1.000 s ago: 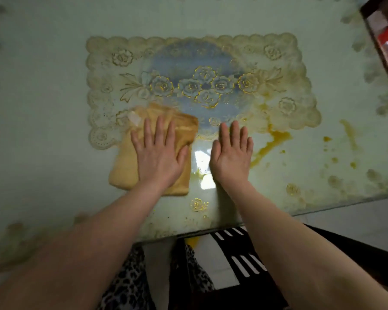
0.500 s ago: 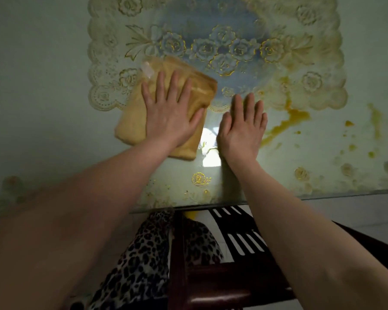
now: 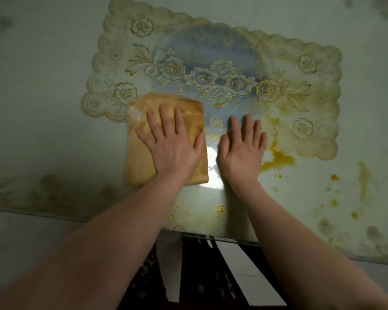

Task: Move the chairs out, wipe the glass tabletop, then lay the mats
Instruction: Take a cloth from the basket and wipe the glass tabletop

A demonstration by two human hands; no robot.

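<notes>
The folded yellow cloth [image 3: 166, 139] sat flat on the glass desk [image 3: 43, 130], near the front edge, with its far end overlapping the lower left part of the lace-patterned mat [image 3: 211, 70]. Compared with half a second earlier it had straightened out, so it lay more square to the desk edge instead of angled, and more of it was off the mat and on bare glass. The left hand [image 3: 174, 144] was pressed down on top of it, grip spread wide, fingers straight and fanned, nothing curled around the cloth. The right hand [image 3: 241, 151] was just beside it, flat on the glass with fingers straight and close together, fingertips reaching onto the mat's near edge, same pose as before. A bright glare spot [image 3: 211, 166] showed between the two hands. To the right of the right hand there was a yellow-orange smear [image 3: 278, 159] running off the mat's lower edge, plus smaller yellow drips [image 3: 363, 182] further right on the desk, looking untouched since the earlier frame. Below the desk edge you could see a dark chair frame [image 3: 202, 276], partly blurred.
</notes>
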